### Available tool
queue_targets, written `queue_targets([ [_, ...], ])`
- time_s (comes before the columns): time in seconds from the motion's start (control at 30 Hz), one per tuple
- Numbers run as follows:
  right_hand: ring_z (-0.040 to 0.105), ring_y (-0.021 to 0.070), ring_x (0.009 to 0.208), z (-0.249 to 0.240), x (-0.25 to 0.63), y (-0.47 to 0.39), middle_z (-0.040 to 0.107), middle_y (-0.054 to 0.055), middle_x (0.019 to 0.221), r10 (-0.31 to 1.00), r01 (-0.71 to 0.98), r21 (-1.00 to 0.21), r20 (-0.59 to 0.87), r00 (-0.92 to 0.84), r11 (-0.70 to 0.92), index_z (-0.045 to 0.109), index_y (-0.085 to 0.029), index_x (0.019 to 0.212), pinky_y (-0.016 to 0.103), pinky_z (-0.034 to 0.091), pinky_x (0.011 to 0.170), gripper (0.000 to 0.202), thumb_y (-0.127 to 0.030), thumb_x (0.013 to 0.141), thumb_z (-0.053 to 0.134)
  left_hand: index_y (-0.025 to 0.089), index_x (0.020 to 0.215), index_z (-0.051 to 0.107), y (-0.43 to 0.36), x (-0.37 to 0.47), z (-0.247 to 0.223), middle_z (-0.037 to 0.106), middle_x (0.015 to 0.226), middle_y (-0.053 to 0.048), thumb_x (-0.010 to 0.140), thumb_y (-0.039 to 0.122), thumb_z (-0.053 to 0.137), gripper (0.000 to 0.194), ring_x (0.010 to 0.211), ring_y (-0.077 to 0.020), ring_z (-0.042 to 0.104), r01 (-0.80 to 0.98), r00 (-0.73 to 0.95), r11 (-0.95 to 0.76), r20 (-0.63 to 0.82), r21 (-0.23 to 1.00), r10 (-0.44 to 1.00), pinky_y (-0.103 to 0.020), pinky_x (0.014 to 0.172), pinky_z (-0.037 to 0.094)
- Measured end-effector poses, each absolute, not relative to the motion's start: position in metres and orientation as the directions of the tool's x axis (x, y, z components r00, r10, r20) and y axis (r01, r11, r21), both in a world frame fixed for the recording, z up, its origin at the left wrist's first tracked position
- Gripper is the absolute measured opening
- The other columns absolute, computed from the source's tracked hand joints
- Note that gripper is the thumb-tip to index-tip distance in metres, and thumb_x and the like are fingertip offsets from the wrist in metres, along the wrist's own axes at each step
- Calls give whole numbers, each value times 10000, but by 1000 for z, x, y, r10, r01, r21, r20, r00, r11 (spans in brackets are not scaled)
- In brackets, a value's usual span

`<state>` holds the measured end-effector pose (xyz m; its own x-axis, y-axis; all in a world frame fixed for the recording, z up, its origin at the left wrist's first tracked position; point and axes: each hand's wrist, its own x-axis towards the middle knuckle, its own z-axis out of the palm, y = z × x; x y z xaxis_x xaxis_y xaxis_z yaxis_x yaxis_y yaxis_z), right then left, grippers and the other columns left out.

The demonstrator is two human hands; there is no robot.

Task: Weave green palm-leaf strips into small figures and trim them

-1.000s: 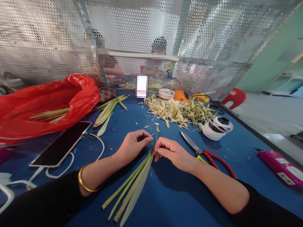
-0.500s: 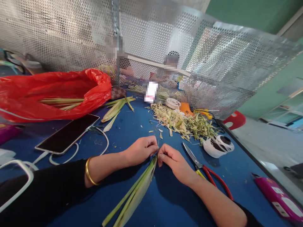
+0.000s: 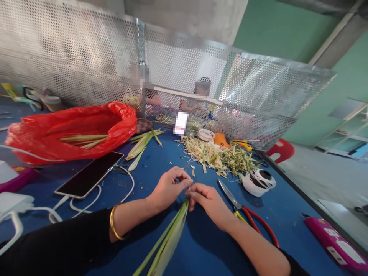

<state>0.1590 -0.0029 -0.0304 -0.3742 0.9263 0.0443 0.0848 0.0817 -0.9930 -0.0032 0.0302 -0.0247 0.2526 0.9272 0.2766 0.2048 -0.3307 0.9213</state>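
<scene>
A bundle of long pale-green leafy stalks (image 3: pixel 169 241) slants from the bottom edge up to my fingertips. My left hand (image 3: pixel 171 187), with a gold bangle on its wrist, pinches a faint thin thread just above the bundle's upper end. Against that same end, my right hand (image 3: pixel 207 201) has thumb and forefinger pressed together on the thread; its other fingers are curled. The fingertips of both hands almost meet, hiding most of the thread. Right of my right hand lie red-handled scissors (image 3: pixel 230 193), blades apart, beside a wound roll of white string (image 3: pixel 258 182).
A red plastic bag (image 3: pixel 115 126) with stalks inside lies at left, near loose leaves (image 3: pixel 142 145) and a cabled phone (image 3: pixel 90 174). Plant scraps (image 3: pixel 218 157) lie ahead, before a perforated metal screen (image 3: pixel 184 69) with people behind it. A purple device (image 3: pixel 333 241) sits at right.
The view has tilted up and shifted slightly. My hands stay at the bundle's upper end, the left fingers a little higher and more apart from the leaves.
</scene>
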Motion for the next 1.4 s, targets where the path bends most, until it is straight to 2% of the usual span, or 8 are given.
queue_targets([
  [0.1, 556, 124, 615, -25, 160, -4, 555, -31, 612, 947, 91, -986, 105, -302, 139, 575, -170, 752, 270, 447, 688, 199, -312, 882, 524, 176, 828, 585, 23, 0, -20, 594, 740, 4, 735, 359, 628, 210, 686, -132, 555, 115, 297, -102, 63, 988, 953, -252, 624, 432],
  [0.2, 544, 126, 664, -19, 162, -4, 554, -29, 645, 962, 104, -972, 185, -201, 208, 569, -182, 761, 262, 435, 721, 166, -275, 888, 517, 164, 853, 552, 13, 2, -14, 610, 716, 4, 645, 376, 718, 340, 654, -143, 599, 68, 524, 264, -260, 962, 811, -261, 610, 455],
  [0.33, 547, 134, 653, -13, 164, -6, 556, -25, 667, 947, 139, -946, 268, -177, 293, 568, -194, 780, 267, 443, 697, 148, -271, 891, 508, 167, 796, 539, 9, -1, -6, 535, 596, 52, 679, 390, 686, 291, 470, -84, 523, 39, 629, 459, -379, 888, 679, -233, 520, 436],
  [0.53, 580, 156, 770, -10, 167, -15, 610, 27, 808, 861, 346, -789, 440, -255, 507, 588, -205, 846, 267, 440, 732, 148, -250, 921, 468, 153, 764, 567, 20, -12, 7, 378, 523, 97, 706, 325, 665, 206, 387, -14, 204, 17, 541, 445, -382, 896, 749, -183, 390, 100],
  [0.93, 583, 161, 792, -9, 163, -19, 629, 48, 861, 704, 427, -584, 406, -582, 690, 596, -216, 962, 272, 457, 728, 170, -211, 937, 427, 177, 649, 555, 19, -13, 11, 277, 408, 121, 613, 416, 712, 289, 395, -46, 156, 138, 341, 295, -325, 946, 882, -234, 414, 97],
  [1.03, 619, 182, 815, 3, 176, -29, 659, 47, 907, 793, 566, -563, 341, -505, 602, 528, -237, 1144, 294, 473, 735, 235, -253, 914, 481, 182, 618, 555, 21, -18, 20, 264, 421, 117, 605, 432, 703, 290, 407, -56, 179, 214, 281, 197, -253, 957, 926, -235, 420, 123],
  [1.2, 626, 270, 808, -14, 231, -67, 631, 111, 951, 912, 967, -214, 408, -41, 139, 597, -213, 1016, 353, 482, 642, 239, -363, 848, 516, 193, 595, 587, 27, -27, 31, 354, 474, 81, 629, 407, 675, 234, 466, -79, 252, 325, 201, -3, -67, 946, 977, -236, 456, 201],
  [1.4, 632, 251, 864, -57, 274, -98, 617, 120, 992, 939, 992, -121, 339, 56, -15, 542, -183, 1167, 345, 506, 711, 363, -267, 824, 461, 195, 579, 549, 37, -25, 28, 399, 520, 54, 655, 399, 655, 242, 512, -97, 295, 352, 209, -106, 32, 930, 977, -246, 500, 243],
])
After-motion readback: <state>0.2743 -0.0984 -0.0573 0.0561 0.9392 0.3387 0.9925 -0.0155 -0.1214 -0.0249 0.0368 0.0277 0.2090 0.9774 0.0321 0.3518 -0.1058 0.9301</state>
